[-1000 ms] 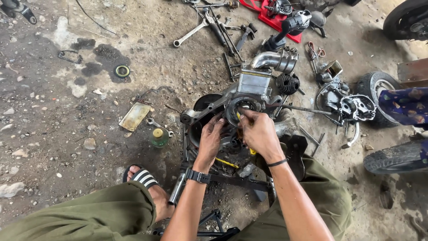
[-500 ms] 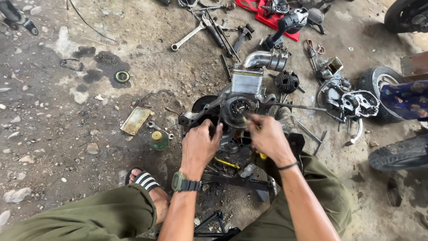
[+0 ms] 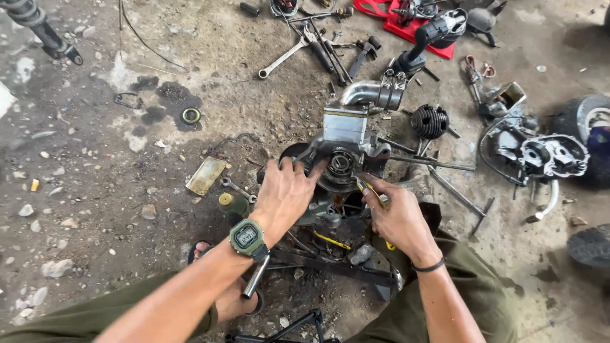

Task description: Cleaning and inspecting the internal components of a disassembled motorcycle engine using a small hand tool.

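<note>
My left hand [image 3: 284, 197] lies with fingers spread flat on the engine block [image 3: 340, 168]; my right hand [image 3: 397, 219] pinches a yellow-handled tool [image 3: 370, 190] just right of its round opening. The block sits on the floor — a wrench [image 3: 283, 57] lies well beyond it, a brass plate [image 3: 206, 176] to its left.

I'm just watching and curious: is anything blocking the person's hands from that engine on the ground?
Nothing visible does. The left hand already rests on the engine case, fingers spread by its round opening. The right hand holds a yellow-handled tool right against it.
</note>
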